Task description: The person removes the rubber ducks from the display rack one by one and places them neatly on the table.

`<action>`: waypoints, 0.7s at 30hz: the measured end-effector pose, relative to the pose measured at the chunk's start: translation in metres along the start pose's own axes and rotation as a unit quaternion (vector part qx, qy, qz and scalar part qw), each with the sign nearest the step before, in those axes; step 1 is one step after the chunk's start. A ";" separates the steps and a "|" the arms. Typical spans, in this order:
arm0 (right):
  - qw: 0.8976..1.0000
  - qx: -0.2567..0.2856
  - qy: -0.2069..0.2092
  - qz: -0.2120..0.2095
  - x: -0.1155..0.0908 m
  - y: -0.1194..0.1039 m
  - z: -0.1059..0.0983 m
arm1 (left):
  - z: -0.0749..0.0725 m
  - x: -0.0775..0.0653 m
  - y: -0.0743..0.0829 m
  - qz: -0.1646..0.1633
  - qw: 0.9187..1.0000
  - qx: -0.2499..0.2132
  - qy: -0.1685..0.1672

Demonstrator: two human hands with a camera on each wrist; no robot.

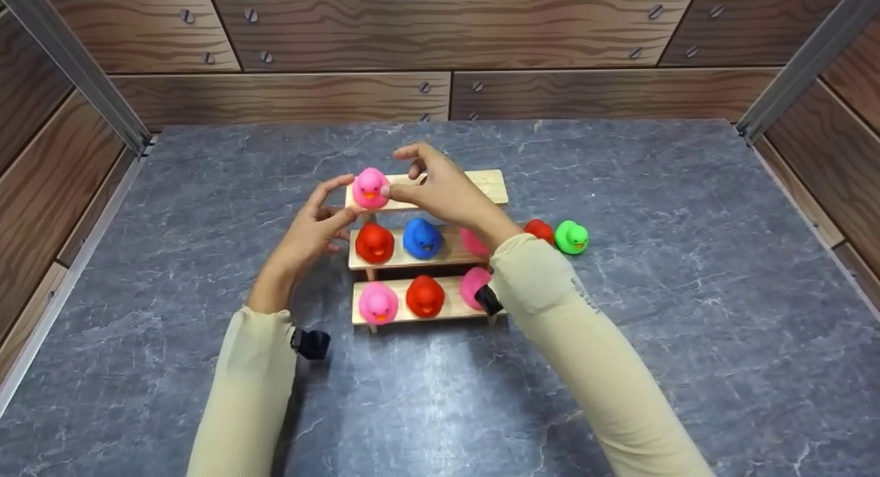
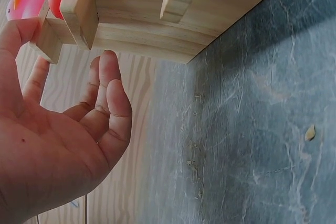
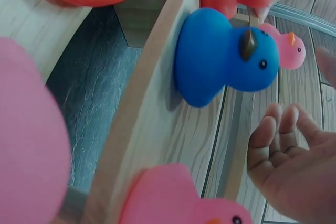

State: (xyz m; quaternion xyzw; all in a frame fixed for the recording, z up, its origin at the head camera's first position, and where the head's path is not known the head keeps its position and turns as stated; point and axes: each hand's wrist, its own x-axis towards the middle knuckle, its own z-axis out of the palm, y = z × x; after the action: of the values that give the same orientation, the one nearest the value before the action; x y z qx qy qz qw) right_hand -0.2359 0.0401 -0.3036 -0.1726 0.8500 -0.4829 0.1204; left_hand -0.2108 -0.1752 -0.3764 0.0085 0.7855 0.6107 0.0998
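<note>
A three-tier wooden rack [image 1: 440, 256] holds several rubber ducks. At the left end of its top tier sits a pink duck [image 1: 371, 188]. My left hand [image 1: 302, 238] pinches that end of the top board between thumb and index finger, beside the duck; its other fingers are loosely bent below. My right hand [image 1: 440, 192] hovers over the top tier, thumb at the duck's right side and the other fingers spread away from it. On the middle tier are a red duck [image 1: 375, 243], a blue duck [image 1: 422, 239] and a pink duck [image 1: 473, 241], partly hidden by my right wrist.
The bottom tier carries a pink duck [image 1: 378, 303], a red duck [image 1: 425, 296] and another pink duck [image 1: 474, 288]. Right of the rack, a green duck [image 1: 572, 237] and a partly hidden red duck [image 1: 539, 231] stand on the grey marbled table [image 1: 687, 291]. Wood-patterned panels [image 1: 447, 34] enclose the table.
</note>
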 end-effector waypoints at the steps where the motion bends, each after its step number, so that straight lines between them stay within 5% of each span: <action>1: 1.000 -0.004 0.002 0.004 0.000 -0.001 0.001 | 0.000 0.000 0.000 -0.001 1.000 0.002 0.000; 21: 0.995 -0.088 0.003 0.047 0.006 -0.008 0.013 | -0.001 0.001 0.000 0.003 1.000 0.007 -0.003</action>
State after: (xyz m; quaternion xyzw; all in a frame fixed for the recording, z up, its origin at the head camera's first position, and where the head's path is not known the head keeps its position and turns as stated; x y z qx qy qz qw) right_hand -0.2350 0.0241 -0.3037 -0.1407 0.8969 -0.4004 0.1245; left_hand -0.2117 -0.1763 -0.3767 0.0134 0.7897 0.6051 0.1005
